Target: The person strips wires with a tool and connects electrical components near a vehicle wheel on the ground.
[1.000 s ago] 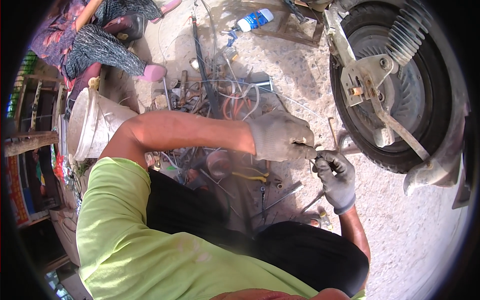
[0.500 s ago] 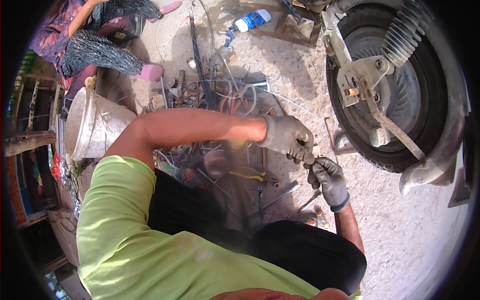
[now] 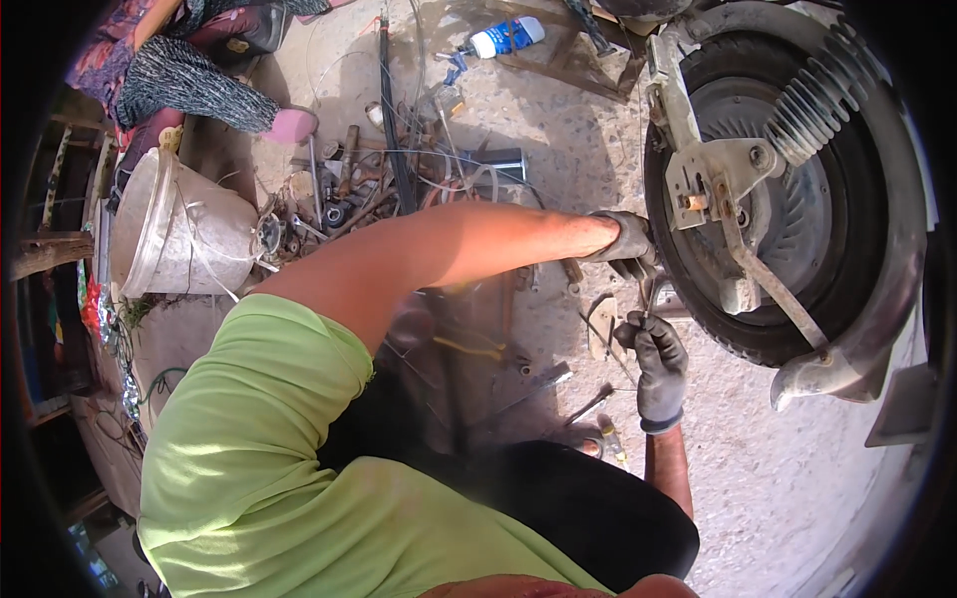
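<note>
My left hand, in a grey work glove, is beside the near edge of the wheel. Its fingers are curled downward, and whatever they grip is mostly hidden. Just below it, my right hand, also gloved, points upward with thumb and fingers pressed together. A thin metal piece sticks up from the right fingertips toward the left hand; its exact kind is too small to tell. The wheel carries a metal bracket and a coil spring shock absorber.
Tools and metal parts lie scattered under my left arm, with a wrench among them. A white bucket lies tilted at left. A blue-and-white bottle is at the back. Another person's leg reaches in at upper left.
My left arm has stretched right, bringing its hand closer to the wheel. The hands have moved slightly apart, with a thin metal piece now visible between them. My view has shifted a little.
</note>
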`<state>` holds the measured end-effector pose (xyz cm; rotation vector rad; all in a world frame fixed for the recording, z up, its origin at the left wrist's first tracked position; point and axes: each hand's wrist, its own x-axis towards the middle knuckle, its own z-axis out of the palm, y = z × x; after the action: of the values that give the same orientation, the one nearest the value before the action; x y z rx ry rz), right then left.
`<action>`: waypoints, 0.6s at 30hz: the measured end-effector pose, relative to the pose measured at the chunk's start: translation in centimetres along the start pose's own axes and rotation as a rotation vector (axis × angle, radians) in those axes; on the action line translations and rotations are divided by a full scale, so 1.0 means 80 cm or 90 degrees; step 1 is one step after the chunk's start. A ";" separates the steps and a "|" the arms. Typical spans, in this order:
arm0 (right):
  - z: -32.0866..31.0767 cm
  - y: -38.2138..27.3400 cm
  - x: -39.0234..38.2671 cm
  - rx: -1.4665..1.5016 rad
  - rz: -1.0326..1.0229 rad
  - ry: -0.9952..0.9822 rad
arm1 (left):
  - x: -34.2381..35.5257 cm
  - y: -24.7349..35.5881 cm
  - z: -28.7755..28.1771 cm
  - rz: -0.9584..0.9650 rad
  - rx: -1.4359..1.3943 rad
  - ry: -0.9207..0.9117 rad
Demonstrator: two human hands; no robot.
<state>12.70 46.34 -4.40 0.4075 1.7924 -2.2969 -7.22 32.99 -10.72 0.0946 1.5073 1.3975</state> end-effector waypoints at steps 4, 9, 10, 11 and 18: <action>-0.002 -0.004 -0.002 -0.033 -0.036 -0.006 | 0.009 -0.026 -0.009 -0.016 -0.001 -0.058; -0.006 -0.002 -0.003 -0.023 -0.072 -0.023 | -0.058 -0.042 -0.021 -0.057 0.099 -0.165; -0.005 -0.001 -0.002 -0.039 -0.065 -0.028 | -0.071 -0.045 -0.021 -0.072 0.125 -0.162; -0.003 -0.001 -0.001 -0.055 -0.059 -0.033 | -0.084 -0.045 -0.023 -0.086 0.152 -0.158; 0.007 0.006 0.003 -0.102 -0.051 -0.033 | -0.189 0.020 -0.056 0.144 0.058 -0.097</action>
<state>12.55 45.68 -4.78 0.2511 1.9824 -2.1731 -4.18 20.54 -1.35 0.4305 1.4665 1.4626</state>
